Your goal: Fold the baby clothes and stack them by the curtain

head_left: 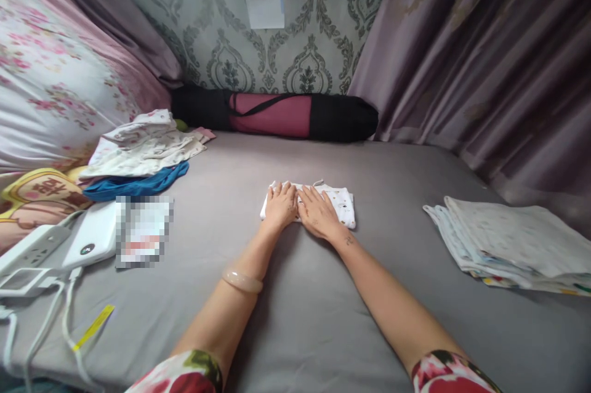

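A small folded white cloth [344,203] with little dark and tan prints lies on the grey sheet, ahead of me. It looks like a baby garment, though its exact kind is hidden by the folds and my hands. My left hand [281,203] rests flat on its left half, fingers stretched forward. Beside it, my right hand [317,211] presses flat on the middle, fingers slightly spread. Their inner edges nearly meet. A thin strip, perhaps a tie, sticks out at the cloth's far edge. Neither hand grips anything.
At right lies a stack of folded cloths [517,239]. On the left are loose printed clothes [143,146], a blue garment [138,182], a white power bank [95,233], a power strip [34,251] and cables. A black and maroon long bag [272,114] lies along the wall.
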{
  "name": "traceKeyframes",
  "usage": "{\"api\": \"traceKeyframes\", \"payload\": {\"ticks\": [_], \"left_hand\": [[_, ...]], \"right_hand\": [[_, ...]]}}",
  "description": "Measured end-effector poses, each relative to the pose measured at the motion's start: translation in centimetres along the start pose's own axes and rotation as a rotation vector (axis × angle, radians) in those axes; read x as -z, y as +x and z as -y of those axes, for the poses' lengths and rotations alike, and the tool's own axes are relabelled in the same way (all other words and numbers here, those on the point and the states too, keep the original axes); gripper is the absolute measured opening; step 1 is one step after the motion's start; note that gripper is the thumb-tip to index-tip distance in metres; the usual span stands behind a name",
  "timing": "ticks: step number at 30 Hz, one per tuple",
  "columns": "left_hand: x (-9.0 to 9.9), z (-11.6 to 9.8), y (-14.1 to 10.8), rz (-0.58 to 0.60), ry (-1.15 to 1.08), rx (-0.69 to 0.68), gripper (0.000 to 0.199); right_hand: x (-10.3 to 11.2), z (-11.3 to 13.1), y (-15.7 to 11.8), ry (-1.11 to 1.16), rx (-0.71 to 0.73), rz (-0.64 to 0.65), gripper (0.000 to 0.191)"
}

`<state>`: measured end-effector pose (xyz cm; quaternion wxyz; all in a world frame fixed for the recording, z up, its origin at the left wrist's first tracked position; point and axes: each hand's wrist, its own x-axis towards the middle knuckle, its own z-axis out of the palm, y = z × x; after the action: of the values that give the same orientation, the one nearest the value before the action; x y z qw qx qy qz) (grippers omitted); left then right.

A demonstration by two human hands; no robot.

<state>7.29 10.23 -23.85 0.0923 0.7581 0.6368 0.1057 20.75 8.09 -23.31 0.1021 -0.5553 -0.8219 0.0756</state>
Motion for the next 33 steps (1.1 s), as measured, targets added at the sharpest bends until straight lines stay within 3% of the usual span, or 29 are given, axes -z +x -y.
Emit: {"api": "traceKeyframes", "payload": {"ticks": [5, 9, 11, 15, 18, 22, 27, 33], "left_hand": [[0.9, -0.1, -0.3, -0.005, -0.019, -0.009, 0.043], [1.7, -0.7, -0.9, -0.152, 0.028, -0.098, 0.042], [1.5, -1.0, -1.1, -0.187, 0.063, -0.151, 0.042], [0.3, -0.9, -1.4, -0.062, 0.111, -0.118, 0.047], [-0.3, -0.5, -1.4, 0.002, 0.118, -0.104, 0.052], [0.0, -0.5, -1.4, 0.015, 0.124, -0.110, 0.053], [0.6, -0.8, -1.6, -0.151, 0.169, -0.148, 0.054], [0.2, -0.2, -1.3, -0.009, 0.159, -0.092, 0.058]], "right_hand": [[0.6, -0.3, 0.0, 0.035, 0.008, 0.005, 0.054], [1.5, -0.6, -0.4, 0.001, -0.011, -0.139, 0.054], [1.5, -0.6, -0.6, -0.014, -0.001, -0.134, 0.055], [0.6, -0.8, -1.0, 0.004, 0.014, -0.016, 0.056], [0.0, -0.9, -1.0, 0.012, 0.002, -0.002, 0.056], [0.3, -1.0, -0.9, 0.012, 0.001, 0.014, 0.056], [0.8, -1.5, -1.1, -0.043, -0.062, -0.105, 0.057], [0.0, -2.2, -1.1, -0.026, -0.161, -0.034, 0.059]]}}
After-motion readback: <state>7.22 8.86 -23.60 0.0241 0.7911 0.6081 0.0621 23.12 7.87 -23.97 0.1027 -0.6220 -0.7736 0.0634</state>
